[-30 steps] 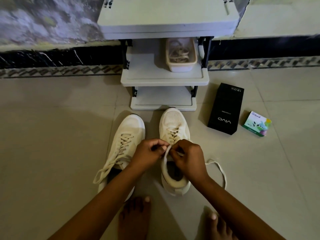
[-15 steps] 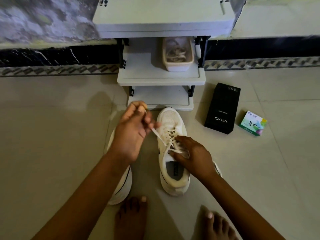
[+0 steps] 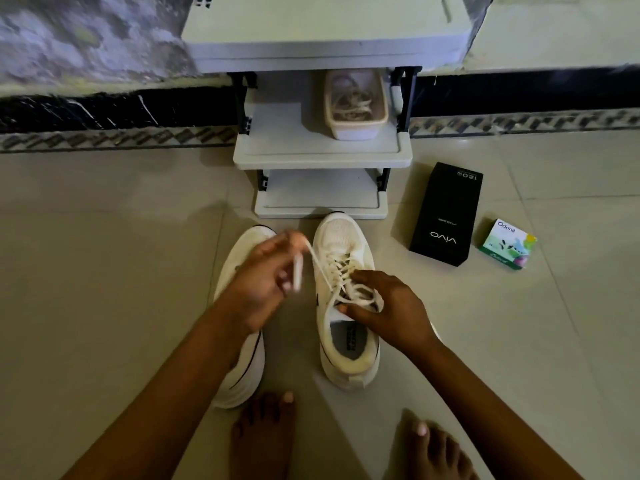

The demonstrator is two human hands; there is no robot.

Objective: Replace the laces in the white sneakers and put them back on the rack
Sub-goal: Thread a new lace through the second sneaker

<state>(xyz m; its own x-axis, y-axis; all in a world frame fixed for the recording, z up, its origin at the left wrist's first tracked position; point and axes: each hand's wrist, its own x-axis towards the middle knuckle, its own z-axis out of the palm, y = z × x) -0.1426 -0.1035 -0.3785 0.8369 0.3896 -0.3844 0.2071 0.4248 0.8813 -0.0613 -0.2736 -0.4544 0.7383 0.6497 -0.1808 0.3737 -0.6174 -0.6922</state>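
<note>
Two white sneakers stand side by side on the tiled floor in front of a grey shoe rack (image 3: pixel 320 157). The right sneaker (image 3: pixel 346 355) has a cream lace (image 3: pixel 327 271) threaded through its eyelets. My left hand (image 3: pixel 263 289) is raised and blurred, pinching one end of that lace and holding it taut up and to the left. My right hand (image 3: pixel 384 310) presses on the sneaker's tongue and upper laces, fingers curled around them. The left sneaker (image 3: pixel 242 372) is mostly hidden under my left hand and forearm.
A clear tub (image 3: pixel 355 105) with several laces sits on the rack's middle shelf. A black phone box (image 3: pixel 446 216) and a small green box (image 3: pixel 507 244) lie on the floor to the right. My bare feet (image 3: pixel 266 434) are near the bottom edge.
My left hand drew the lace end up and away to the left, then dropped slightly. My right hand shifted onto the tongue and holds the lacing down.
</note>
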